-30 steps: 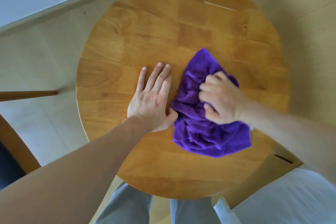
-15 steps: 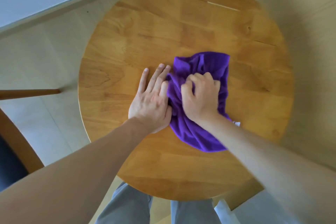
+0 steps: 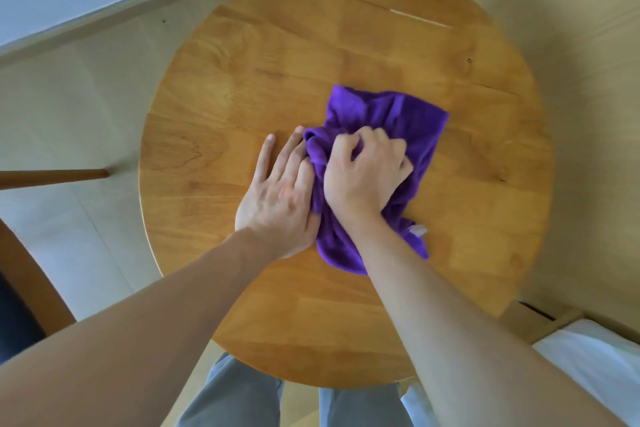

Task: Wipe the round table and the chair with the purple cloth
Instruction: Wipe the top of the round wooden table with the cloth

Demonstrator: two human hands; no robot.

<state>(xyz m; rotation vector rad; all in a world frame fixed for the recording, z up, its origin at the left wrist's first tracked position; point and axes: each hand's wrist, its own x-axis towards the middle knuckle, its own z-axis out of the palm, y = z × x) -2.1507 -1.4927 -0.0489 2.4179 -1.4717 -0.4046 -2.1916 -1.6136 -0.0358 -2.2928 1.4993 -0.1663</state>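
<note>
My right hand (image 3: 367, 173) is gripping the bunched purple cloth (image 3: 388, 121) mid-table (image 3: 242, 87); my left hand (image 3: 277, 198) is lying flat just left of it.

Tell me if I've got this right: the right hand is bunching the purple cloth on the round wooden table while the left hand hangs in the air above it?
Not quite. In the head view the left hand lies flat on the round table, fingers straight, beside the purple cloth. The rest holds: the right hand grips the bunched cloth.
</note>
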